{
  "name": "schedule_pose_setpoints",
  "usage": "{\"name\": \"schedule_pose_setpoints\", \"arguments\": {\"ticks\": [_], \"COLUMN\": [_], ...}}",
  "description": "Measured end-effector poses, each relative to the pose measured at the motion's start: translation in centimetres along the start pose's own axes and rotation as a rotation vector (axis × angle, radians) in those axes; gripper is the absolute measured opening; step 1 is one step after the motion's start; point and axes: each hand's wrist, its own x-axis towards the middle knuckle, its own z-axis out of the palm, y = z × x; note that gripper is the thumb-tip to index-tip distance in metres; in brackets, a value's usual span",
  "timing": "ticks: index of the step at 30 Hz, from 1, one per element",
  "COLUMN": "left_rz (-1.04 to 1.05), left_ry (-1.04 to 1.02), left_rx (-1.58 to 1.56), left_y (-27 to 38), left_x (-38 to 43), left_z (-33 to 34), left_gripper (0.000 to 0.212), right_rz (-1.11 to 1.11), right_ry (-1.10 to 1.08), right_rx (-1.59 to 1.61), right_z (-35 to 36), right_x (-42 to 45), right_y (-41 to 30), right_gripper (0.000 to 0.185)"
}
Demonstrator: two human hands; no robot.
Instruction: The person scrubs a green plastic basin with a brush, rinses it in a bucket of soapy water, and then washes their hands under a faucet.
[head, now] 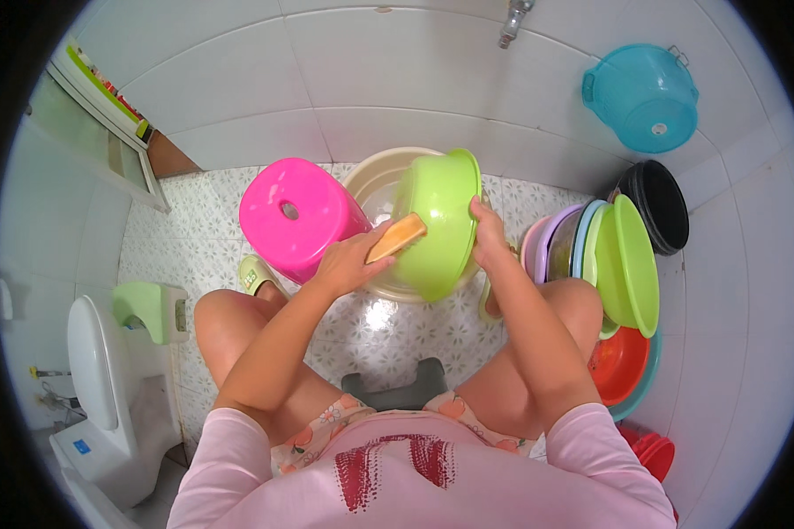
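My left hand (349, 261) grips an orange-yellow scrub brush (398, 237), its bristles against the outside of a lime-green plastic basin (437, 205). The basin is tipped on its side, its open mouth turned to the right. My right hand (489, 230) holds the basin by its rim, the thumb near the edge and the other fingers partly hidden. Beneath the basin stands a large beige tub (369, 173) on the floor, partly covered by it. Close by my left hand is a bright pink plastic stool (304, 221) with a hole in its top.
Nested basins (625, 264) in several colours lean at the right, with a black bucket (655, 208) behind. A blue basket (648, 99) hangs on the wall, near a tap (515, 23). A toilet (96, 370) and a green step stool (149, 311) stand at the left.
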Motion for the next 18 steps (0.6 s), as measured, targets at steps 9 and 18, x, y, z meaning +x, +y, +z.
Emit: {"name": "schedule_pose_setpoints", "arguments": {"ticks": [9,18], "left_rz": [-0.185,-0.187], "left_ry": [0.061,0.123], "left_rx": [-0.062,-0.018], "left_y": [-1.5,-2.0], "left_x": [-2.6,0.8], "left_z": [4.8,8.6], "left_gripper": [0.059,0.057], "right_rz": [-0.394,-0.600], "right_ry": [0.593,0.322], "right_rx": [-0.830,-1.025], "right_z": [-1.9,-1.7], "right_x": [3.3,5.9], "right_y": [5.9,7.4], "right_gripper": [0.040,0.038]}}
